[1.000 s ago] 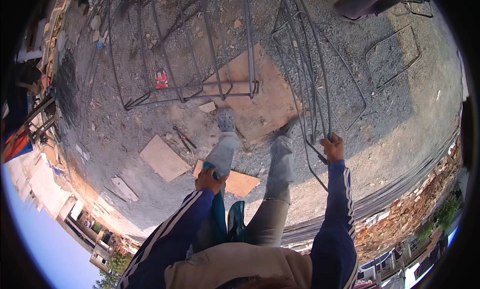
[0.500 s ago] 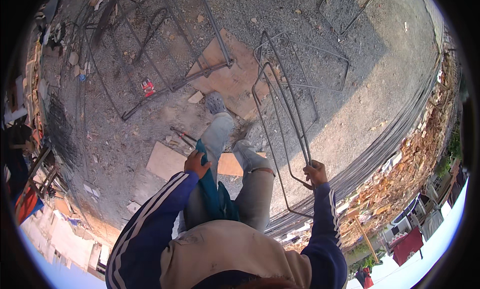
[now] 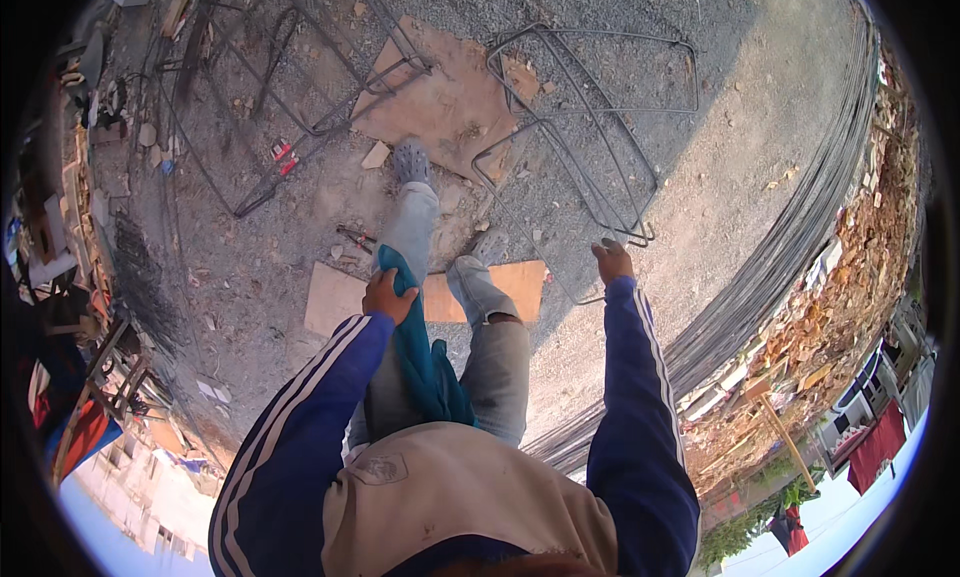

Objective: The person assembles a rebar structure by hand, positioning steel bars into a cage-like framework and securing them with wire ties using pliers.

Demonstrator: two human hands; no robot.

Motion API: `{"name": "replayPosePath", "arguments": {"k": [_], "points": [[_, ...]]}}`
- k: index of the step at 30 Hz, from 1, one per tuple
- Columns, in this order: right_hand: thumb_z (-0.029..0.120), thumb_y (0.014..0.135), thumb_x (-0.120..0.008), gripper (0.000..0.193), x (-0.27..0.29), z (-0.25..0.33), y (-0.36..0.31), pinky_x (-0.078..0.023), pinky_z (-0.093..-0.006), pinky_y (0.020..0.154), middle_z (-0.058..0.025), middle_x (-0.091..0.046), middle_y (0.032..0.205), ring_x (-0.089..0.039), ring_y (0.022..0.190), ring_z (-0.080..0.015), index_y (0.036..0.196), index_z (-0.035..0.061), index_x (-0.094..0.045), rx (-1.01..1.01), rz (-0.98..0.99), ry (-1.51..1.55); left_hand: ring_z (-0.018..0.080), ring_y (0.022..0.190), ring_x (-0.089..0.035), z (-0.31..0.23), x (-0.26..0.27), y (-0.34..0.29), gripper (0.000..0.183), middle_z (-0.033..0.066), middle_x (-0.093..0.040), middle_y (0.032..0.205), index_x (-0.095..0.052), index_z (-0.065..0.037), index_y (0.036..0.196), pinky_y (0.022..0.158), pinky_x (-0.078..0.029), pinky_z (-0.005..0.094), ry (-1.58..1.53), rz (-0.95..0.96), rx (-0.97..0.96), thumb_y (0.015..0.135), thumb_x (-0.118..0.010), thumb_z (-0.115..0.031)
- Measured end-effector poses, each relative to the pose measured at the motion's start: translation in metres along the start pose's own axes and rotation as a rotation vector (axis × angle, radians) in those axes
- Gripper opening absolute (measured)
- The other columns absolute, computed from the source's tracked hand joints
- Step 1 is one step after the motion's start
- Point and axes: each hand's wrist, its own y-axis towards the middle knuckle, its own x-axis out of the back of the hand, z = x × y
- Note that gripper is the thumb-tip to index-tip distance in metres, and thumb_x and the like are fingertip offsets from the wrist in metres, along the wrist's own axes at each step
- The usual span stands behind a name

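Observation:
My left hand [image 3: 388, 297] rests on my left knee, over a teal cloth [image 3: 425, 375] that lies along the leg; its thumb stands apart from the fingers. Out to the right, my right hand [image 3: 613, 262] has its fingers curled at the near end of a bent steel rod frame [image 3: 578, 185], their tips partly hidden. The thin near bar of this frame runs back to my right wrist. Its far part reaches down toward the gravel, where another bent rod frame [image 3: 640, 110] lies beyond it.
At the upper left stands a larger rod cage [image 3: 290, 147] with a red pack [image 3: 283, 152] beside it. Brown boards [image 3: 450, 82] lie around my feet, with pliers-like cutters [image 3: 355, 239] near the left one. Long steel rods [image 3: 800, 235] and rubble [image 3: 840, 302] line the right side.
My right hand has reached forward and away from my body, carrying the rod frame forward and lower. The left hand stays on the knee. The whole view has shifted slightly.

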Motion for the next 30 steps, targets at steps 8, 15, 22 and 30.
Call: {"name": "replayPosePath", "arguments": {"k": [8, 15, 22, 30], "points": [[0.044, 0.078, -0.066, 0.054, -0.127, 0.007, 0.045, -0.046, -0.0373, 0.093, -0.0196, -0.064, 0.114, -0.061, 0.108, -0.0339, 0.116, 0.0049, -0.064, -0.019, 0.092, -0.051, 0.0354, 0.135, -0.028, 0.005, -0.027, -0.012, 0.08, 0.0158, -0.029, 0.144, -0.037, -0.014, 0.141, 0.106, -0.028, 0.0494, 0.29, 0.119, 0.038, 0.077, -0.066, -0.052], [0.042, 0.082, -0.061, 0.046, -0.22, 0.023, 0.162, -0.046, -0.0361, 0.091, -0.0166, -0.066, 0.111, -0.062, 0.106, -0.0286, 0.111, 0.0064, -0.066, -0.012, 0.276, 0.068, 0.0356, 0.134, -0.029, 0.03, 0.001, 0.02, 0.075, 0.0163, -0.031, 0.145, -0.039, -0.013, 0.14, 0.108, -0.026, 0.049, 0.373, 0.152, -0.03, 0.08, -0.064, -0.05], [0.049, 0.068, -0.075, 0.096, -0.339, -0.008, 0.246, -0.035, -0.038, 0.106, -0.0298, -0.047, 0.133, -0.045, 0.126, -0.0373, 0.134, -0.0098, -0.039, -0.076, 0.2, -0.162, 0.0345, 0.135, -0.03, 0.051, 0.036, 0.051, 0.074, 0.016, -0.03, 0.147, -0.038, -0.016, 0.141, 0.11, -0.025, 0.0466, 0.276, 0.33, -0.032, 0.081, -0.063, -0.052], [0.045, 0.08, -0.065, 0.05, -0.382, 0.005, 0.207, -0.047, -0.0419, 0.089, -0.0199, -0.066, 0.107, -0.062, 0.101, -0.0351, 0.108, 0.004, -0.066, 0.414, 0.64, -0.522, 0.0376, 0.125, -0.045, 0.06, 0.046, 0.057, 0.072, 0.0207, -0.041, 0.139, -0.048, -0.013, 0.134, 0.103, -0.038, 0.0457, 0.259, 0.219, -0.135, 0.075, -0.072, -0.047]]}}
